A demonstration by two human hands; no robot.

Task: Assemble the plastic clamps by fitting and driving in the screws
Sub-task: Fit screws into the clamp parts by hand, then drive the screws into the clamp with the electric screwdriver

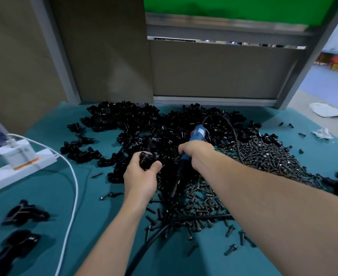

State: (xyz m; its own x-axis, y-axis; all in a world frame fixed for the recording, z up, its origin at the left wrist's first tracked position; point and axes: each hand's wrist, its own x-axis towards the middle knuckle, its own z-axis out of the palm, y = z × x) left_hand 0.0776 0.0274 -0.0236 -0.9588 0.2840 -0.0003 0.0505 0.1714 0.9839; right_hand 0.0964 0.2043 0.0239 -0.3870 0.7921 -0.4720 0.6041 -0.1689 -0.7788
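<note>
Head view: looking down at a teal table (44, 182) backed by grey panels.
Clamp pile (144, 126): black plastic parts are lying heaped across the far middle of the table, reaching the panels.
Screw pile (263, 156): black screws are lying in a dense heap right of the clamp pile, touching it and spreading toward the near edge.
Power strip (18, 166): lying at the left edge with a white plug block sitting on it.
White cable (75, 188): curving from the strip down to the near edge.
Black cord (236, 144): arching from the driver's rear end over both piles.
Side clamps (24, 214): at least 2 are lying apart at the near left, blurred.
Driver (199, 132): blue body is tilting away, its dark nose pointing down toward the near edge into the screws; the tip is lost among them.
Right hand (198, 154): fingers are wrapping around the driver's middle.
Left hand (140, 176): hovering at the near edge of the clamp pile, just left of the driver, fingers and thumb curling around a clamp.
Clamp (145, 159): sitting between the left fingertips and thumb.
Loose screws (110, 195): a few are lying singly left of the left wrist.
</note>
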